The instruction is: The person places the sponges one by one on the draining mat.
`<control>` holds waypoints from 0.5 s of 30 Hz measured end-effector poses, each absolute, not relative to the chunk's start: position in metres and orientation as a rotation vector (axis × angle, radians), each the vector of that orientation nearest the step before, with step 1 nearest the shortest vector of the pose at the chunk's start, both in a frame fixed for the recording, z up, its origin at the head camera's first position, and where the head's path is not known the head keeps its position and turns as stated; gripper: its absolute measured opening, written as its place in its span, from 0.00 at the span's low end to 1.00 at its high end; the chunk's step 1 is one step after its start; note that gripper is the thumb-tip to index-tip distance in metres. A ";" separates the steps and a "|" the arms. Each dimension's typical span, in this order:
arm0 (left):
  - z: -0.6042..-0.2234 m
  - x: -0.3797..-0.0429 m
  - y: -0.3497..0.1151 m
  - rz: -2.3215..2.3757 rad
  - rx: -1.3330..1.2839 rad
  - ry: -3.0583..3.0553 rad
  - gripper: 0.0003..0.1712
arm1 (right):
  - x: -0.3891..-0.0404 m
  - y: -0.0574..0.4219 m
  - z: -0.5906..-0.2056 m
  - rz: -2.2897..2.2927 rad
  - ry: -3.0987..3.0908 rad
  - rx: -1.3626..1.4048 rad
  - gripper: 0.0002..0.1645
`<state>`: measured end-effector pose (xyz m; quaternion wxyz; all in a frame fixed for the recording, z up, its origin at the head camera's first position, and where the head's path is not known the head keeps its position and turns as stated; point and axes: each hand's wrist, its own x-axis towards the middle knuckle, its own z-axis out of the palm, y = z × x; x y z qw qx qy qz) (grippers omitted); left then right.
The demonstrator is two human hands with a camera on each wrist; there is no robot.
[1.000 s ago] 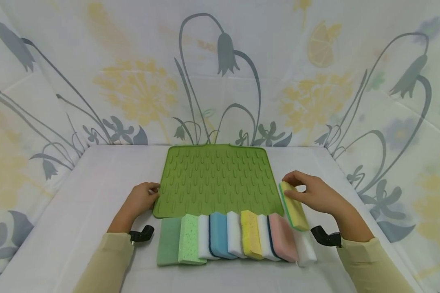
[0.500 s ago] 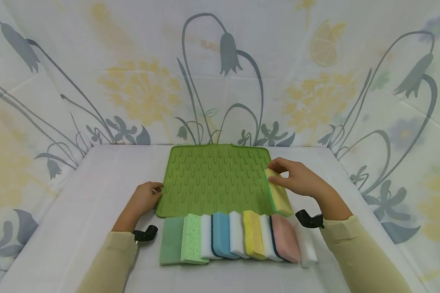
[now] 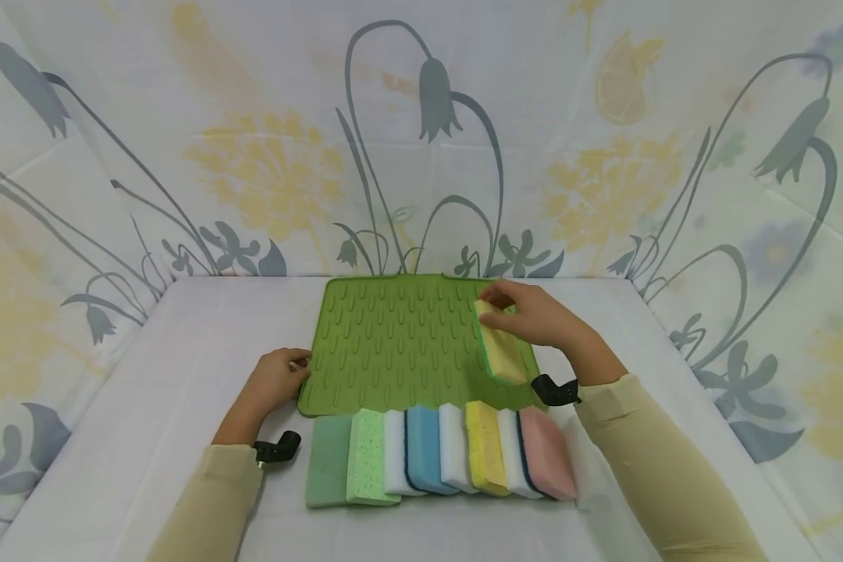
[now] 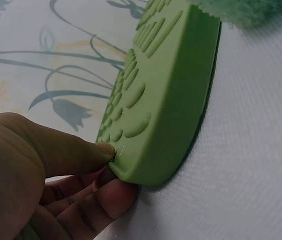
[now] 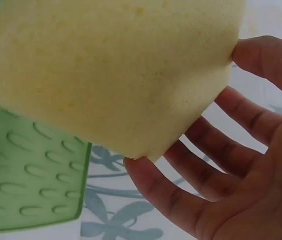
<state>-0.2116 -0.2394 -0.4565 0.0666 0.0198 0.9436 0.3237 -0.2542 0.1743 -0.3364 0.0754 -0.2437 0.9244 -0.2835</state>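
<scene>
A ridged green silicone mat (image 3: 400, 343) lies on the white table. My left hand (image 3: 274, 380) pinches its left edge between thumb and fingers; the left wrist view shows the thumb on top of the mat's rim (image 4: 175, 100). My right hand (image 3: 537, 316) holds a yellow sponge (image 3: 502, 351) with a thin green layer, tilted over the right part of the mat. In the right wrist view, thumb and fingertips grip the edges of the sponge (image 5: 106, 75) at one end. The sponge appears raised above the mat.
Along the mat's near edge runs a row of several sponges, among them dark green (image 3: 329, 460), speckled light green (image 3: 368, 460), blue (image 3: 427, 453), yellow (image 3: 487, 449) and pink (image 3: 548, 457). A white one (image 3: 585, 460) at the right end is partly behind the right sleeve. Flower-patterned cloth (image 3: 421, 195) stands behind.
My right hand has carried the yellow sponge leftward and away from me, from beside the mat's right edge to over the mat. The left hand keeps its grip on the mat's edge.
</scene>
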 end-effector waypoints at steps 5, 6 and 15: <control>-0.456 -0.212 -0.239 0.973 0.054 2.856 0.24 | -0.264 0.164 -0.337 -0.847 2.759 -0.696 0.25; -0.456 -0.213 -0.238 0.974 0.053 2.855 0.24 | -0.266 0.163 -0.337 -0.843 2.761 -0.688 0.25; -0.456 -0.212 -0.237 0.981 0.025 2.832 0.24 | -0.281 0.142 -0.339 -0.877 2.738 -0.649 0.25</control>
